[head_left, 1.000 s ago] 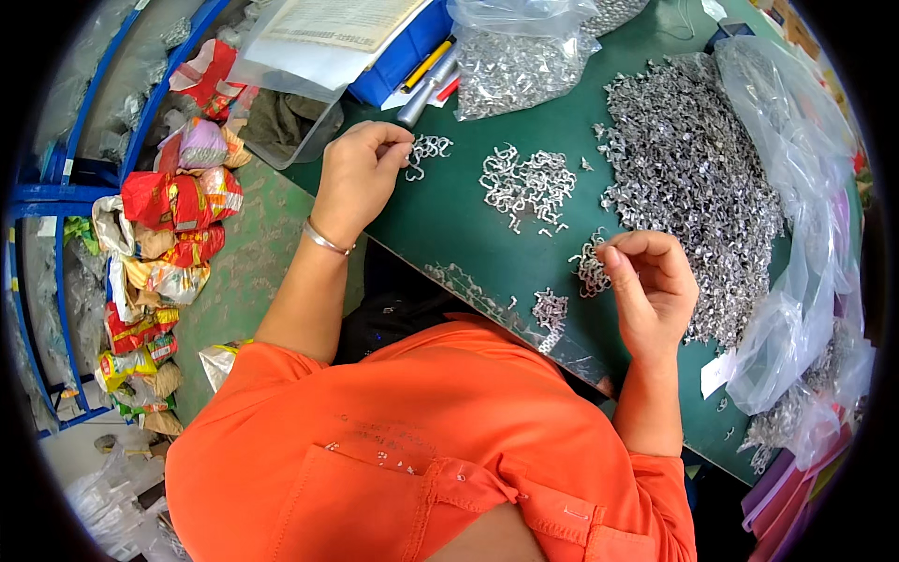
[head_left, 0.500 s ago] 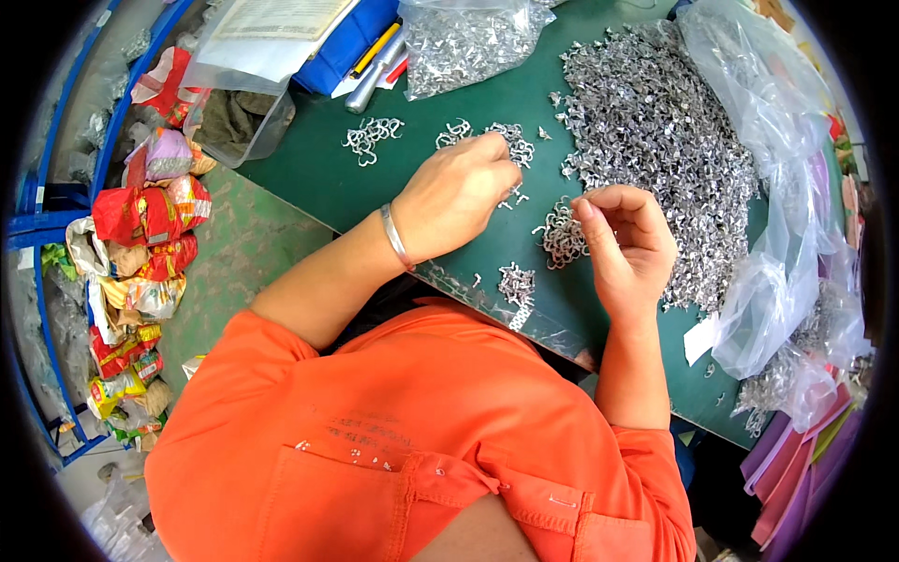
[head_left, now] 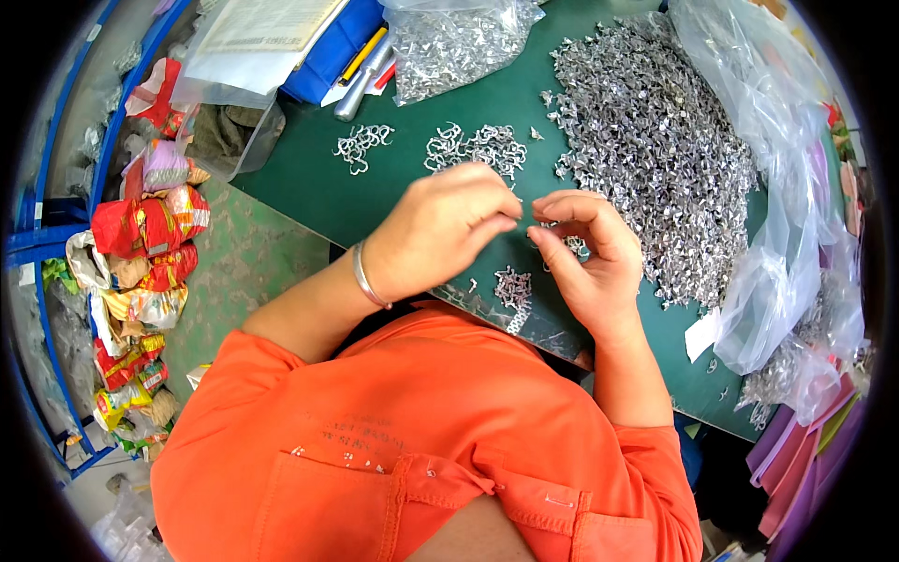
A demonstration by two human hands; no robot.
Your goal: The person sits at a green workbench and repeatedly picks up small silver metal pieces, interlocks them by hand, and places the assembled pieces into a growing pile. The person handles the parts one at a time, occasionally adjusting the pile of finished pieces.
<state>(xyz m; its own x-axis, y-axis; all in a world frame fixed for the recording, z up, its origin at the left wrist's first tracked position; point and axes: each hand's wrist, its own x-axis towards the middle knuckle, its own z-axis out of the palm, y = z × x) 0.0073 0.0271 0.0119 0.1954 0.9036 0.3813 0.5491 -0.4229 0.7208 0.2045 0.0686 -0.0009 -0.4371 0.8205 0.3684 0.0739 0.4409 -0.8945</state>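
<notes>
My left hand [head_left: 440,228] and my right hand [head_left: 595,258] are held close together above the table, fingertips facing each other with a small gap. Each hand's thumb and fingers are drawn together in a pinch; whatever they hold is too small to make out. Behind my left hand lies a cluster of small curved silvery metal pieces [head_left: 492,148], partly covered by its fingers. Another pile of such pieces [head_left: 575,247] shows partly behind my right hand. Nearer the table edge is a small heap of tiny metal parts [head_left: 512,287].
A large heap of small metal parts [head_left: 655,150] spreads over the green table [head_left: 309,178] at the right, beside a clear plastic bag [head_left: 777,187]. At the back stand a filled bag [head_left: 459,47], a screwdriver-like tool [head_left: 356,94] and a blue box [head_left: 328,56]. Further left lie more curved pieces [head_left: 361,146].
My left hand has drawn back from the curved pieces toward me, uncovering more of them. My right hand has moved left, and the fingertips of both hands now nearly meet.
</notes>
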